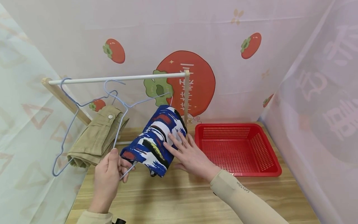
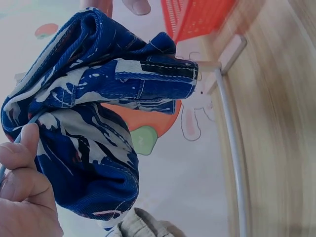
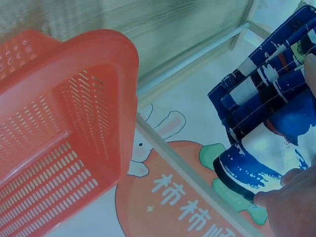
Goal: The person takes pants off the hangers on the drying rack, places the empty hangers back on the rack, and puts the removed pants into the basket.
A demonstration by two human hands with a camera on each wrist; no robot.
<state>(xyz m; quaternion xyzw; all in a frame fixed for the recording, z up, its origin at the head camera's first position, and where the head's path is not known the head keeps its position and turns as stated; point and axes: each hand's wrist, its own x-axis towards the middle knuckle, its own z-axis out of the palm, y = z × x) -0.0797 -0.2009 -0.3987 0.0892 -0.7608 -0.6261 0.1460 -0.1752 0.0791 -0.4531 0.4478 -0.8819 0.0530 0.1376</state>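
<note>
While L fingers [image 1: 124,163] pinch hanger [image 1: 126,106], blue/wht cloth [image 1: 156,140] hangs on it, against spread R fingers [image 1: 176,143].

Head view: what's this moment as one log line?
left hand: grips hanger; right hand: touches patterned garment; khaki garment: hangs from rack; red basket: on table

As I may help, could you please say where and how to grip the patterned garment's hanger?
Perhaps pinch the hanger at its neck, from the front: that wire is bare, while the garment covers much of the lower bar and the left hand grips a corner.
</note>
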